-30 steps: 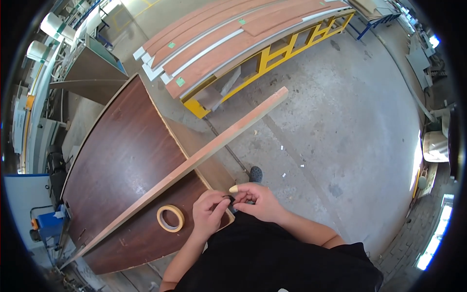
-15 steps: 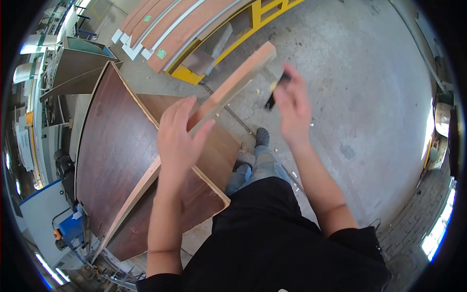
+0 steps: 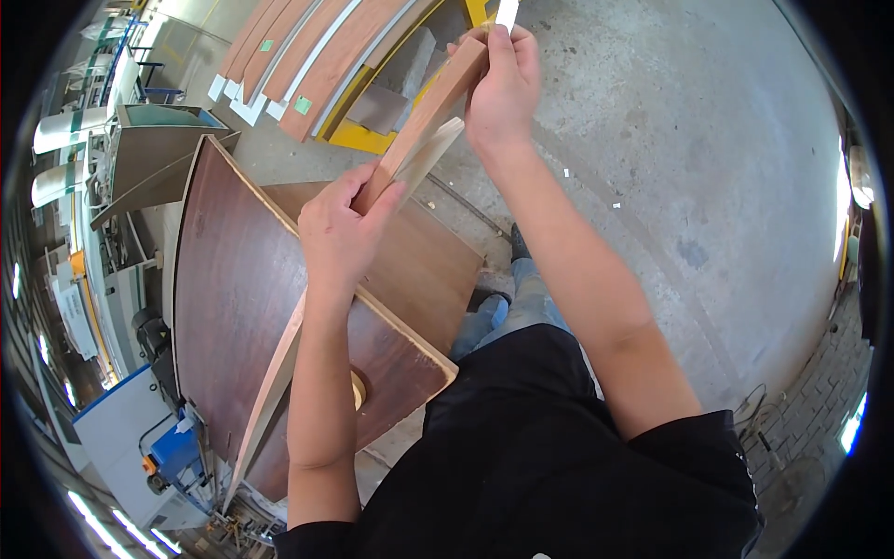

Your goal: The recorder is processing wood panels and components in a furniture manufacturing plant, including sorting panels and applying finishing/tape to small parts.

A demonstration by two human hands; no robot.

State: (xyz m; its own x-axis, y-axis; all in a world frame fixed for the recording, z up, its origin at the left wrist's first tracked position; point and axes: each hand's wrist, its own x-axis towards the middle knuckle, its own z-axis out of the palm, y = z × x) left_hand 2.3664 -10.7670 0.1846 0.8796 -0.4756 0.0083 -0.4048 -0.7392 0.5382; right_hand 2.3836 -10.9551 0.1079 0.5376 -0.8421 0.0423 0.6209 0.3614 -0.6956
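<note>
A long reddish wooden strip (image 3: 433,107) slants up over a dark brown panel (image 3: 237,252), its lower length running down past my left forearm. My left hand (image 3: 340,224) is closed around it, thumb on the near side. At the strip's far end is my right hand (image 3: 503,98), fingers bent and thumb pressed down. A narrow white piece (image 3: 507,13) sticks up above that thumb, pinched there; its lower part is hidden. Whether the dark tool is still in this hand cannot be seen. Beside the strip, a pale thin sliver (image 3: 436,149) stands out at an angle.
A tan ring-shaped roll (image 3: 358,391) lies on the panel, partly behind my left forearm. A lighter brown board (image 3: 419,261) adjoins the panel. Beyond are stacked reddish boards (image 3: 321,70) on a yellow frame (image 3: 363,138). Blue-and-white machinery (image 3: 172,452) stands at the left.
My right hand has moved up and left to the strip's far end; the dark tool it held no longer shows. A white piece now shows at its thumb. My left hand keeps hold of the strip.
</note>
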